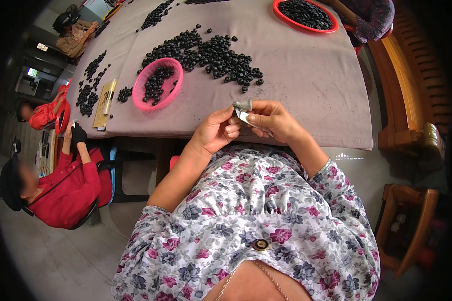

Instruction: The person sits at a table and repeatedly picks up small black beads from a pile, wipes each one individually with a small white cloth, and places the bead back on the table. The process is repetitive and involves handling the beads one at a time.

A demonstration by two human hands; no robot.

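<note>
Both of my hands meet just over the near edge of the table. My right hand [281,122] pinches a small scrap of grey and white cloth [243,106], its thumb lying on the white part. Thumb and fingertips of my left hand [217,131] close together at the cloth's left side. A small dark bit shows between them, too little to name. Beyond my hands a heap of round black beads [231,60] spreads over the table. A pink plastic basket [180,75] sits left of it, tilted, with more black beads inside.
The table has a greyish-mauve cloth [306,90]. A yellowish packet [104,105] lies left of the basket. A red tray [335,25] of black pieces stands far right. People sit around, one in a red shirt [70,193] at left. A wooden bench [404,75] is at right.
</note>
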